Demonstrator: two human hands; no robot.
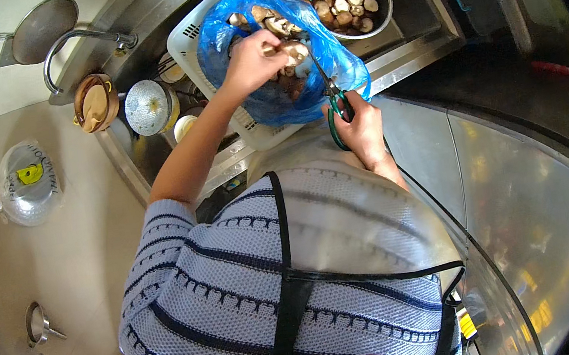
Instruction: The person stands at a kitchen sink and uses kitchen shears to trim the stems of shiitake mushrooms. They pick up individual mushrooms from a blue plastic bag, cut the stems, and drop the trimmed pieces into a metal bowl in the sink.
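Between the thumb and fingers of my left hand (pixel 256 62) is a brown-and-white mushroom (pixel 295 52), held over an open blue plastic bag (pixel 341 57). More mushrooms (pixel 272 20) lie inside the bag, which sits in a white plastic basket (pixel 184 42). My right hand (pixel 362 127) grips green-handled scissors (pixel 329 88) at the bag's right side. Their blades point up toward the held mushroom; whether they touch it I cannot tell. Beyond the bag, a round metal pot (pixel 386 0) holds mushroom caps (pixel 341 5), several with pale cut undersides showing.
The basket and pot rest over a stainless steel sink (pixel 407 48). A curved faucet (pixel 82 34) rises at the left, near a wooden-looking bowl (pixel 95 102) and a silvery round vessel (pixel 148 106). A mesh strainer (pixel 45 30) and a wrapped pan (pixel 29 184) hang on the wall.
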